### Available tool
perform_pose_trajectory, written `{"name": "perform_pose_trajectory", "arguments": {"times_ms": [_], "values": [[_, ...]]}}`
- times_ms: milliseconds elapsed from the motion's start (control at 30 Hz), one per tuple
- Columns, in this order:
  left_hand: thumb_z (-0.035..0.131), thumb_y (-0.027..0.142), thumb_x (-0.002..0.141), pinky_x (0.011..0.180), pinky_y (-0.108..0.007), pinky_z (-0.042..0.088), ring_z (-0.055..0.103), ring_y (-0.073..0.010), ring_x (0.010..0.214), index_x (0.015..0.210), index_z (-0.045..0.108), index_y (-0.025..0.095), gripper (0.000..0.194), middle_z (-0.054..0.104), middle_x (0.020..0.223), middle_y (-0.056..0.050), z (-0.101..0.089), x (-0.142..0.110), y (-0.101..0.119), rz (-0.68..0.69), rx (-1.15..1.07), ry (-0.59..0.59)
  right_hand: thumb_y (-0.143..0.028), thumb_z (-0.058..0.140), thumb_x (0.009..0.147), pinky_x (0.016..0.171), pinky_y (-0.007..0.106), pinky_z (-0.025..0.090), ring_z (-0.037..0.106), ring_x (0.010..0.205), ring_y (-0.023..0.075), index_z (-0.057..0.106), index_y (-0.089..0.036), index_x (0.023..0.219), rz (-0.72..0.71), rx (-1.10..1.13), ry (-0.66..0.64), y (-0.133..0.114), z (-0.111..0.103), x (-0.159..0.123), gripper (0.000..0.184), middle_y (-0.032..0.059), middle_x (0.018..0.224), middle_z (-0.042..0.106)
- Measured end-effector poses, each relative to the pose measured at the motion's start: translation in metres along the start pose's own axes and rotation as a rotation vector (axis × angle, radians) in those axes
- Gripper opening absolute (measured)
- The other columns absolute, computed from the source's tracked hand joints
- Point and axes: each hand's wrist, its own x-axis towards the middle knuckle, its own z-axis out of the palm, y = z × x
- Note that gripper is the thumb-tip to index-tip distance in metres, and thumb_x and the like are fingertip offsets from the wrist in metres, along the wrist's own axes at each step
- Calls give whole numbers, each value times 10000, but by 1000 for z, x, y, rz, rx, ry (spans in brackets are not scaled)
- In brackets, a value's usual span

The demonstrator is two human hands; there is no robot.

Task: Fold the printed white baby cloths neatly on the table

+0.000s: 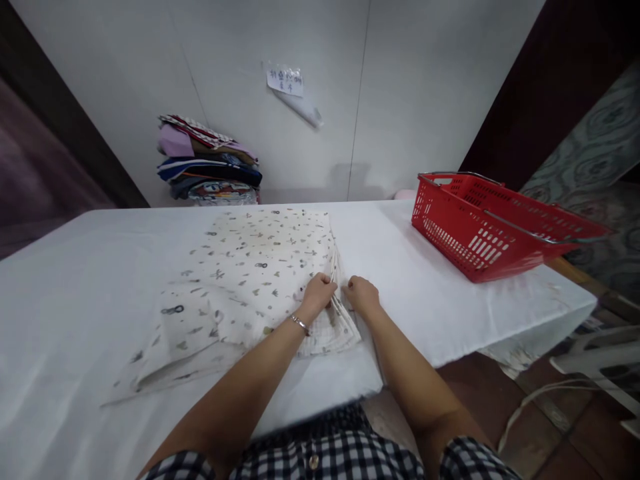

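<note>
A thin cream cloth [270,250] with small plant and animal prints lies folded in layers on the white-covered table. Its near left corner spreads out in loose, uneven folds. My left hand [319,293], with a bracelet at the wrist, is closed in a pinch on the layered right edge of the cloth. Just right of that edge, my right hand [363,294] has its fingers curled together, close to the layers. What its fingertips hold, if anything, is hidden.
A red plastic basket [460,230] with metal handles stands on the table [395,320] at the right. Folded fabrics [210,163] are piled at the back left against the wall. A paper sign [285,80] hangs there. A white plastic chair [600,360] stands beyond the right edge.
</note>
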Motion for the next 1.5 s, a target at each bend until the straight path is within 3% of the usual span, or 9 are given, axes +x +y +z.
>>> {"name": "perform_pose_trajectory", "arguments": {"times_ms": [167, 300, 433, 567, 767, 1000, 1200, 1367, 1500], "values": [[563, 179, 667, 526, -235, 338, 482, -113, 526, 688, 460, 209, 109, 503, 564, 53, 1, -1, 6, 42, 121, 0, -226, 500, 799, 642, 253, 349, 555, 764, 157, 596, -196, 755, -37, 183, 62, 1, 3, 0, 110, 40, 829, 652], [569, 196, 672, 537, -235, 336, 490, -115, 562, 698, 477, 206, 96, 535, 612, 40, 1, -1, 9, 72, 160, 5, -249, 518, 738, 591, 233, 355, 489, 625, 123, 524, -194, 664, -75, 635, 102, 6, 12, 5, 92, -21, 634, 559], [594, 237, 680, 556, -233, 350, 506, -124, 611, 717, 498, 203, 108, 555, 651, 29, 3, -1, 7, 120, 148, 18, -304, 596, 633, 474, 213, 310, 403, 484, 91, 504, -199, 676, 23, 1135, -68, 6, 19, 6, 146, -77, 513, 467], [587, 236, 700, 583, -234, 367, 516, -129, 636, 728, 500, 203, 97, 564, 666, 25, 3, -4, 8, 172, 145, 30, -285, 673, 548, 420, 203, 289, 400, 429, 80, 527, -207, 780, 153, 1408, -192, 2, 14, 2, 285, -91, 512, 494], [562, 222, 730, 595, -241, 370, 535, -136, 648, 745, 514, 203, 54, 584, 683, 17, 2, -10, 14, 166, 186, -21, -217, 647, 535, 432, 204, 348, 485, 458, 93, 594, -176, 754, 170, 1466, -301, 0, 10, 0, 229, -31, 559, 591], [556, 256, 758, 620, -248, 387, 567, -145, 675, 762, 533, 202, 59, 623, 711, 9, 4, -13, 11, 137, 176, -54, -205, 635, 513, 412, 206, 332, 455, 433, 90, 599, -168, 701, 197, 1483, -288, 2, 13, 1, 195, -42, 508, 557], [521, 348, 808, 654, -253, 413, 586, -151, 711, 777, 612, 191, 185, 662, 758, -9, 3, -16, 7, 229, 127, -89, -346, 701, 582, 402, 207, 326, 466, 445, 94, 595, -175, 770, 181, 1506, -310, 3, 7, -3, 276, -36, 548, 573], [443, 232, 805, 679, -257, 425, 567, -157, 723, 699, 642, 171, 233, 641, 718, -31, 1, -15, 6, 311, 188, -172, -399, 762, 579, 426, 204, 355, 513, 483, 95, 620, -166, 788, 164, 1397, -233, 4, 8, -5, 343, -27, 595, 615], [431, 166, 761, 592, -258, 437, 547, -145, 596, 973, 675, 145, 324, 616, 636, -15, -3, -20, 8, 173, 43, -304, -322, 771, 530, 457, 218, 394, 539, 503, 108, 626, -161, 769, 172, 1409, -226, 4, 8, -4, 322, -25, 601, 630]]}}
